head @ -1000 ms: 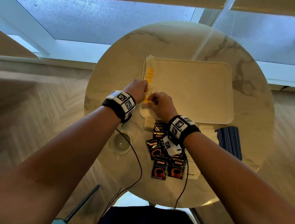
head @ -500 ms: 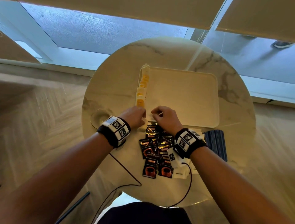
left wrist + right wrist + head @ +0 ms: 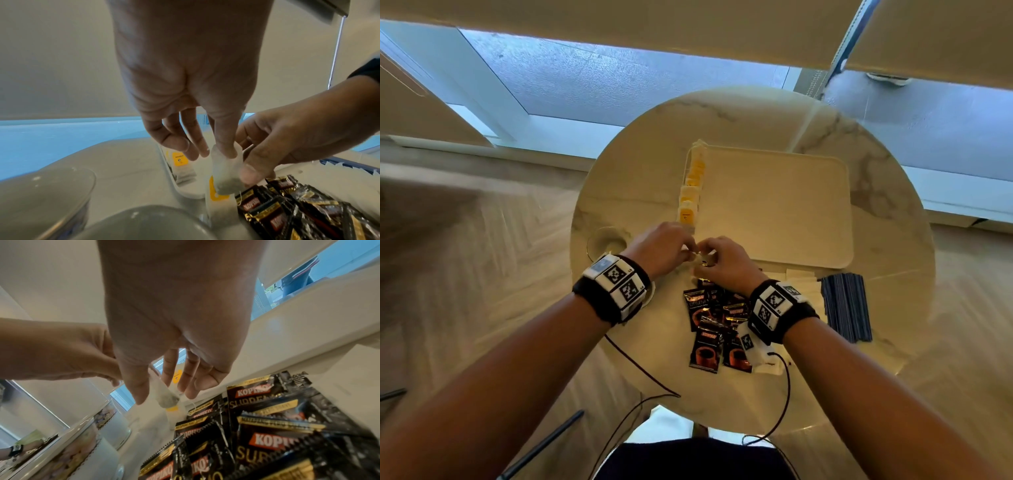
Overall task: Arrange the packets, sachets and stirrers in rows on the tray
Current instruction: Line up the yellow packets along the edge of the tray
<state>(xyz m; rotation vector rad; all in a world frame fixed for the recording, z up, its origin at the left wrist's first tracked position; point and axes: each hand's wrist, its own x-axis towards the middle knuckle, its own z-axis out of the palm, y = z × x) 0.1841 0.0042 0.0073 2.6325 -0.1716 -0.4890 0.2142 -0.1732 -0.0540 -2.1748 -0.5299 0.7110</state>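
Note:
Both hands meet just off the near-left corner of the cream tray (image 3: 777,209). My left hand (image 3: 664,248) and right hand (image 3: 722,262) pinch one white tea bag (image 3: 226,172) between them, lifted off the table; the tea bag (image 3: 164,395) also shows in the right wrist view. A row of tea bags with yellow tags (image 3: 690,192) lies along the tray's left edge. Black coffee sachets (image 3: 712,329) are piled near me under the right wrist. Dark blue stirrers (image 3: 846,306) lie at the right, with white sugar packets (image 3: 801,275) beside them.
Two clear glass dishes (image 3: 607,241) stand left of the hands on the round marble table (image 3: 640,154); they fill the near part of the left wrist view (image 3: 61,194). Thin black cables (image 3: 640,368) trail from both wrist bands over the table's near edge.
Both hands have drawn back from the row on the tray's left edge to its near-left corner and now hold a tea bag between them. The head view has tilted up.

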